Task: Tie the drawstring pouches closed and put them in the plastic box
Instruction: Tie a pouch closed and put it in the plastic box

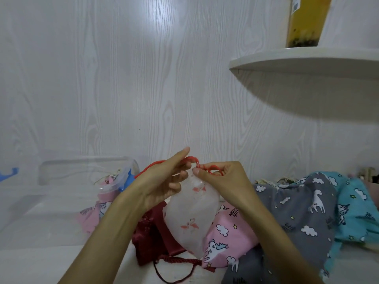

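A translucent white pouch with pink flamingo prints (190, 212) hangs in the air at the centre, its neck gathered. Its red drawstring (194, 160) loops between both hands. My left hand (164, 181) has the cord running over its fingers, index finger stretched up. My right hand (221, 177) pinches the cord at the pouch's neck. The clear plastic box (67, 193) with blue latches stands at the left. A pink unicorn pouch (102, 203) with a tied cream cord sits inside it.
Under the hands lie a dark red satin pouch (151, 232), a pink unicorn pouch (227, 240), a grey unicorn pouch (297, 212) and a teal one (352, 206). A white corner shelf (307, 62) with a yellow drink cup (305, 21) juts out at upper right.
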